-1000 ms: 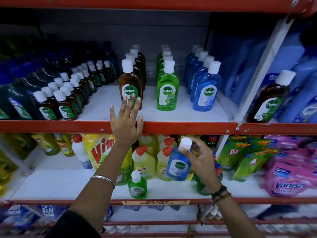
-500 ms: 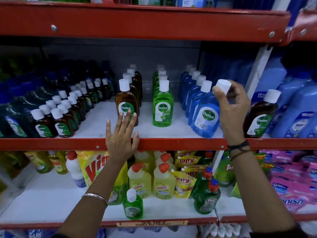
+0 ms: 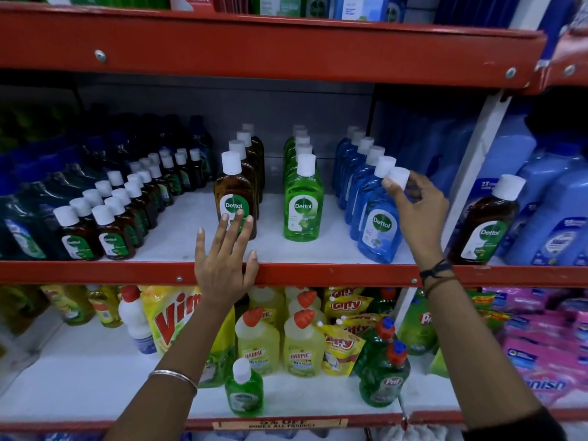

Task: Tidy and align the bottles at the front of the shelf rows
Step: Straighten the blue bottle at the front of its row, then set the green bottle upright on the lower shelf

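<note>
On the middle shelf stand three rows of Dettol bottles. My right hand [image 3: 416, 206] grips the white cap of the front blue bottle [image 3: 378, 232], which stands at the head of the blue row, tilted slightly. A green bottle [image 3: 303, 206] fronts the centre row. A brown bottle [image 3: 234, 198] fronts the left row. My left hand [image 3: 224, 265] rests flat on the red shelf edge [image 3: 318, 273], fingers spread, fingertips just before the brown bottle's label. A small green bottle [image 3: 244, 391] stands alone on the lower shelf.
Small brown bottles [image 3: 108, 230] in rows fill the shelf's left side. A white upright [image 3: 477, 173] divides off a lone brown Dettol bottle [image 3: 486, 224] and large blue jugs at right. Harpic bottles [image 3: 299, 345], Vim pouches and Pril bottles crowd the lower shelf.
My right hand carried the blue bottle up from the lower shelf and set it at the front of the blue row. My left hand stayed on the shelf edge.
</note>
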Motion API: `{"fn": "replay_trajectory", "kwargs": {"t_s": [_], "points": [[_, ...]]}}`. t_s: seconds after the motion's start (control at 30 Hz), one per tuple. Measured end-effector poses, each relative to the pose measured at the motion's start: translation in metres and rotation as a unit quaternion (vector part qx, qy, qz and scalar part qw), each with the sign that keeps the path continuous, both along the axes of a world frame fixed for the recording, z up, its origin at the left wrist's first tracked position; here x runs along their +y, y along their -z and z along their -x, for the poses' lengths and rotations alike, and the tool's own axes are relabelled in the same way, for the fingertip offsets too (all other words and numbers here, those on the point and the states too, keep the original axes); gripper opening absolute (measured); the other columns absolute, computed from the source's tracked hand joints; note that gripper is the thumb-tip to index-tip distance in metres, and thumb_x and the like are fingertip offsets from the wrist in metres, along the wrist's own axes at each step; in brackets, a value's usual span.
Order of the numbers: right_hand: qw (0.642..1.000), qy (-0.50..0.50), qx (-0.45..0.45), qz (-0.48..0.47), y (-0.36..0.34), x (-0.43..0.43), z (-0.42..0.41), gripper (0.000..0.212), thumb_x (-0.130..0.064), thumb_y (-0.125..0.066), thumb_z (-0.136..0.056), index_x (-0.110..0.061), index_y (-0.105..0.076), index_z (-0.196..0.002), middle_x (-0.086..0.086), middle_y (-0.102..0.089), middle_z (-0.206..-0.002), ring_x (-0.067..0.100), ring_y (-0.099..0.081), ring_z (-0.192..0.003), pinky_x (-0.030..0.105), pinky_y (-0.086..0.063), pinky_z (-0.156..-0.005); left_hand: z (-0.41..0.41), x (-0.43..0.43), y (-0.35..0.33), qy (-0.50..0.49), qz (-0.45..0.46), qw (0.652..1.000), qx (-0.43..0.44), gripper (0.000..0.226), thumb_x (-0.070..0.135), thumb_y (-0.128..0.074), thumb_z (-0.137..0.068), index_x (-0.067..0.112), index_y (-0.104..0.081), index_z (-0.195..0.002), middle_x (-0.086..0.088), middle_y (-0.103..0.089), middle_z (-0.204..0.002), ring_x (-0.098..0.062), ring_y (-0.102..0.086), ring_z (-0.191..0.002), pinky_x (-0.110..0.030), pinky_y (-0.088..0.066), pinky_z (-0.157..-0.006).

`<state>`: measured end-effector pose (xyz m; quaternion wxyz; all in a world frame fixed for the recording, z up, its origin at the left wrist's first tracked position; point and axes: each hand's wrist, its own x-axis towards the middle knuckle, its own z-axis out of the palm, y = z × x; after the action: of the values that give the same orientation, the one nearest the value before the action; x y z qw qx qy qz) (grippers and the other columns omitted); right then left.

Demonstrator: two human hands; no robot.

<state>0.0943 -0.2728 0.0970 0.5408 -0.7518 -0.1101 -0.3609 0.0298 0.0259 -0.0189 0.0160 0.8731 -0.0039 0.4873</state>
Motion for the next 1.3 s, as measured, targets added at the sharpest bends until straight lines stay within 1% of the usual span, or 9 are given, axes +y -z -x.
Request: {"fn": "replay_trajectory", "kwargs": {"t_s": [0.07, 0.2, 0.33, 0.47, 0.67, 0.8, 0.97, 1.17, 1.3], "points": [[1.0, -0.003, 0.009, -0.004, 0.003, -0.001, 0.005, 0.043, -0.035, -0.068, -0.084, -0.01, -0.062, -0.118, 0.001, -0.066, -0.109, 0.013, -0.059, -0.094, 0.003, -0.042, -0.077, -0.001, 0.0, 0.0, 0.0, 0.0, 1.0, -0.005, 0.056, 0.037, -0.033, -0.095, 0.021, -0.032, -0.149, -0.006, -0.044, -0.15, -0.022, -0.037, -0.141, -0.056, -0.025, -0.112], [0.997, 0.05, -0.051, 0.018, 0.028, 0.01, 0.036, 0.046, -0.036, -0.064, -0.088, -0.011, -0.056, -0.125, 0.008, -0.059, -0.126, 0.019, -0.051, -0.118, 0.026, -0.04, -0.1, 0.001, 0.001, 0.0, 0.01, -0.004, 1.0, -0.007, 0.057, 0.039, -0.034, -0.096, 0.021, -0.03, -0.15, -0.004, -0.041, -0.152, -0.022, -0.034, -0.143, -0.055, -0.02, -0.115], [0.997, -0.036, -0.071, 0.019, 0.074, 0.044, 0.087, 0.029, -0.026, -0.059, -0.089, -0.01, -0.061, -0.114, 0.006, -0.063, -0.116, 0.014, -0.055, -0.112, 0.017, -0.039, -0.098, 0.002, 0.004, 0.0, 0.009, -0.014, 1.0, -0.003, 0.055, 0.041, -0.028, -0.099, 0.022, -0.028, -0.151, -0.004, -0.04, -0.153, -0.022, -0.034, -0.143, -0.054, -0.02, -0.115], [0.979, -0.19, 0.034, 0.067, 0.137, 0.085, 0.121, 0.026, -0.032, -0.053, -0.09, -0.023, -0.063, -0.112, -0.01, -0.062, -0.111, -0.002, -0.055, -0.109, 0.014, -0.042, -0.093, 0.001, 0.005, 0.002, 0.007, -0.017, 1.0, -0.009, 0.053, 0.043, -0.024, -0.101, 0.022, -0.031, -0.15, -0.004, -0.042, -0.152, -0.021, -0.035, -0.142, -0.051, -0.02, -0.115], [0.904, -0.339, 0.226, 0.134, 0.229, 0.131, 0.136, 0.04, -0.04, -0.06, -0.09, -0.021, -0.055, -0.125, -0.007, -0.059, -0.123, 0.0, -0.053, -0.114, 0.022, -0.044, -0.096, -0.001, 0.005, 0.005, 0.011, -0.017, 0.999, -0.026, 0.053, 0.043, -0.026, -0.101, 0.022, -0.033, -0.149, -0.003, -0.044, -0.151, -0.021, -0.037, -0.142, -0.051, -0.022, -0.115], [0.862, -0.368, 0.312, 0.156, 0.259, 0.151, 0.138, 0.05, -0.044, -0.069, -0.081, -0.022, -0.054, -0.124, -0.007, -0.059, -0.124, 0.007, -0.053, -0.113, 0.017, -0.041, -0.094, -0.002, 0.006, 0.005, 0.017, -0.016, 0.999, -0.03, 0.053, 0.043, -0.025, -0.101, 0.022, -0.032, -0.149, -0.003, -0.045, -0.15, -0.021, -0.037, -0.141, -0.05, -0.022, -0.115], [0.871, -0.357, 0.319, 0.107, 0.259, 0.151, 0.136, 0.034, -0.025, -0.074, -0.08, -0.017, -0.064, -0.112, -0.016, -0.066, -0.105, -0.005, -0.059, -0.098, 0.011, -0.044, -0.086, -0.003, 0.007, 0.006, 0.02, -0.016, 0.999, -0.032, 0.052, 0.043, -0.026, -0.101, 0.022, -0.034, -0.148, -0.003, -0.045, -0.15, -0.02, -0.039, -0.141, -0.05, -0.025, -0.114], [0.902, -0.314, 0.29, 0.054, 0.213, 0.119, 0.128, 0.035, -0.021, -0.077, -0.076, -0.036, -0.065, -0.105, -0.04, -0.067, -0.093, -0.005, -0.065, -0.096, 0.01, -0.047, -0.082, -0.001, 0.006, 0.006, 0.022, -0.011, 0.999, -0.026, 0.052, 0.041, -0.029, -0.1, 0.022, -0.035, -0.148, -0.002, -0.045, -0.15, -0.02, -0.039, -0.141, -0.05, -0.027, -0.114], [0.933, -0.282, 0.224, 0.009, 0.153, 0.097, 0.119, 0.038, -0.019, -0.08, -0.07, -0.04, -0.066, -0.099, -0.026, -0.073, -0.088, 0.0, -0.068, -0.085, 0.014, -0.052, -0.076, 0.0, 0.006, 0.005, 0.025, -0.008, 0.999, -0.019, 0.052, 0.041, -0.029, -0.1, 0.022, -0.035, -0.148, -0.002, -0.045, -0.15, -0.02, -0.039, -0.14, -0.051, -0.028, -0.113]]}}
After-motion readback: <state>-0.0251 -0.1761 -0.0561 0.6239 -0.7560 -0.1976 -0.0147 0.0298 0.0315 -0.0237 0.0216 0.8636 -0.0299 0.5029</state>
